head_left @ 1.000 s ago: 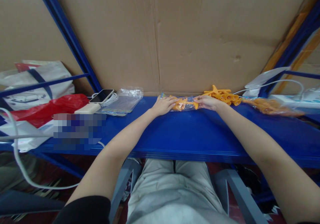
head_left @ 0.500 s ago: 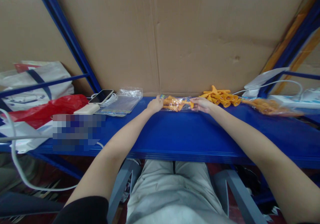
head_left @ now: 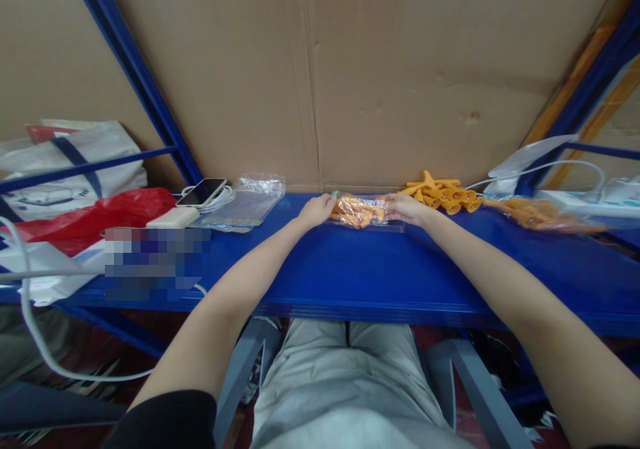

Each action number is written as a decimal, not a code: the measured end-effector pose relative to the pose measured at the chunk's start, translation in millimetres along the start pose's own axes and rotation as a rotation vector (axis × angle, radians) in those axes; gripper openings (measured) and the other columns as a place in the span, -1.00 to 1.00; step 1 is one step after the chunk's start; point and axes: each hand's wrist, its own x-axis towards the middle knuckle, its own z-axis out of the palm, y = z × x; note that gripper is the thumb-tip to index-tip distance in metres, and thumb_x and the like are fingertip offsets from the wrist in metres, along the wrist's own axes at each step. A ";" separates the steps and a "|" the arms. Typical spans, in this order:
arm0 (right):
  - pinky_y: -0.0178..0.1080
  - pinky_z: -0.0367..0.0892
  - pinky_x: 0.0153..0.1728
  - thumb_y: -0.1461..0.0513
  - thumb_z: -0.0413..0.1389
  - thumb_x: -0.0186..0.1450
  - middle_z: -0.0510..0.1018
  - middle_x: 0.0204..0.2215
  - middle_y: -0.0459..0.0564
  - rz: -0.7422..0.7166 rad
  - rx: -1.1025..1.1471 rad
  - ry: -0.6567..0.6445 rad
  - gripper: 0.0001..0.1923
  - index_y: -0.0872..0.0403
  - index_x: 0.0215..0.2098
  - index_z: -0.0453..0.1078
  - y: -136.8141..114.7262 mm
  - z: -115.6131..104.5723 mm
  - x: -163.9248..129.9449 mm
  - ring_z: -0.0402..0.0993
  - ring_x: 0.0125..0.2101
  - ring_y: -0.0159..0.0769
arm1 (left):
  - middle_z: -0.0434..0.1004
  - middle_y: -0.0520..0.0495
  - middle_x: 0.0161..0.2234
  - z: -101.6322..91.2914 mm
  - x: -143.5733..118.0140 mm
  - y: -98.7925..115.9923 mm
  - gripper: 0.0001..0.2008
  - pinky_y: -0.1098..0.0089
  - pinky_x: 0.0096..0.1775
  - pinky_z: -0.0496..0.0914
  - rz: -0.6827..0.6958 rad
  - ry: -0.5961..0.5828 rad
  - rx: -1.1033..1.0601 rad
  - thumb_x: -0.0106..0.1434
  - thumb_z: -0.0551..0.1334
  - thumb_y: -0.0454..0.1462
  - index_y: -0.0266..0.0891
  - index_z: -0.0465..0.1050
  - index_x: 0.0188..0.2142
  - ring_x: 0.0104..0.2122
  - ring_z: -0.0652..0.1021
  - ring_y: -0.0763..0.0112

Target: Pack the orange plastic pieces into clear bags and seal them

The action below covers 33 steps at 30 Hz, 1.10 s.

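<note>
Both arms stretch out over the blue desk [head_left: 350, 269]. The left hand [head_left: 316, 210] and right hand [head_left: 406, 209] each pinch an end of a clear bag of orange pieces [head_left: 359, 210], resting on the desk near the cardboard wall [head_left: 350, 69]. Loose orange pieces [head_left: 443, 192] lie just right.

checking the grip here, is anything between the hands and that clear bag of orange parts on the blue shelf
Nothing visible is. The left hand and the right hand both touch the bag, one at each end, as it lies on the shelf. The loose orange parts lie apart, beyond the right hand.
</note>
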 end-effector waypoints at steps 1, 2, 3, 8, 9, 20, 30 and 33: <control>-0.25 0.59 -0.21 0.48 0.13 0.31 0.58 -0.49 -0.05 0.007 -0.024 -0.002 -0.82 0.11 -0.21 0.41 0.6 0.8 0.4 0.55 -0.51 -0.42 | 0.64 -0.22 0.02 -0.2 -0.5 0.2 -0.52 0.30 0.09 0.41 0.004 -0.004 -0.005 0.52 -0.08 -0.08 -0.25 0.51 0.10 0.08 0.59 0.12; -0.26 0.60 -0.26 0.47 0.14 0.31 0.57 -0.52 -0.06 0.012 -0.040 -0.010 -0.83 0.11 -0.21 0.40 1.2 2.1 0.7 0.54 -0.53 -0.41 | 0.64 -0.22 0.03 -0.6 -1.0 0.4 -0.51 0.29 0.08 0.41 0.008 -0.008 -0.010 0.52 -0.08 -0.06 -0.25 0.50 0.11 0.08 0.59 0.11; -0.28 0.59 -0.31 0.46 0.16 0.31 0.56 -0.54 -0.07 0.012 -0.046 -0.023 -0.84 0.11 -0.22 0.39 1.7 3.6 0.7 0.54 -0.54 -0.40 | 0.63 -0.23 0.03 -1.0 -1.4 0.4 -0.49 0.28 0.08 0.41 0.009 -0.012 -0.015 0.52 -0.08 -0.04 -0.25 0.50 0.12 0.08 0.59 0.10; -0.37 0.52 -0.41 0.38 0.22 0.32 0.60 -0.48 -0.02 -0.007 -0.037 -0.089 -0.89 0.12 -0.22 0.40 2.6 11.8 -1.3 0.55 -0.53 -0.40 | 0.67 -0.21 -0.06 -2.3 -1.3 -0.6 -0.44 0.27 0.01 0.46 0.000 -0.014 -0.021 0.48 -0.05 0.06 -0.23 0.49 0.15 0.01 0.62 0.07; -0.38 0.51 -0.41 0.37 0.22 0.32 0.61 -0.47 -0.02 -0.013 -0.041 -0.083 -0.89 0.12 -0.21 0.40 2.4 13.2 -2.0 0.54 -0.53 -0.41 | 0.68 -0.19 -0.07 -2.2 -0.7 -1.0 -0.45 0.29 -0.01 0.46 0.006 -0.015 -0.026 0.47 -0.02 0.06 -0.22 0.49 0.15 -0.01 0.63 0.09; -0.40 0.35 -0.56 0.25 0.27 0.29 0.53 -0.56 -0.06 -0.083 -0.130 -0.105 -0.88 0.09 -0.23 0.44 7.6 14.8 5.1 0.37 -0.61 -0.45 | 0.66 -0.16 -0.01 -4.9 0.4 3.1 -0.56 0.30 0.03 0.44 -0.057 0.016 -0.141 0.47 0.03 -0.06 -0.23 0.56 0.05 0.04 0.60 0.10; -0.42 0.44 -0.40 0.41 0.15 0.32 0.56 -0.43 -0.09 -0.037 0.080 -0.064 -0.85 0.06 -0.21 0.42 -0.4 17.5 -1.1 0.48 -0.48 -0.46 | 0.67 -0.15 -0.07 -4.9 7.2 -2.8 -0.57 0.35 -0.12 0.50 -0.140 0.060 -0.312 0.49 0.00 -0.06 -0.23 0.57 -0.09 -0.14 0.65 0.23; -0.42 0.44 -0.37 0.43 0.17 0.28 0.60 -0.38 -0.07 -0.045 0.054 -0.123 -0.82 0.07 -0.19 0.45 -0.3 16.5 -3.1 0.49 -0.46 -0.46 | 0.68 -0.17 -0.09 -5.9 5.4 -0.7 -0.61 0.37 -0.09 0.48 -0.130 0.071 -0.291 0.46 0.06 -0.07 -0.27 0.57 -0.07 -0.12 0.64 0.23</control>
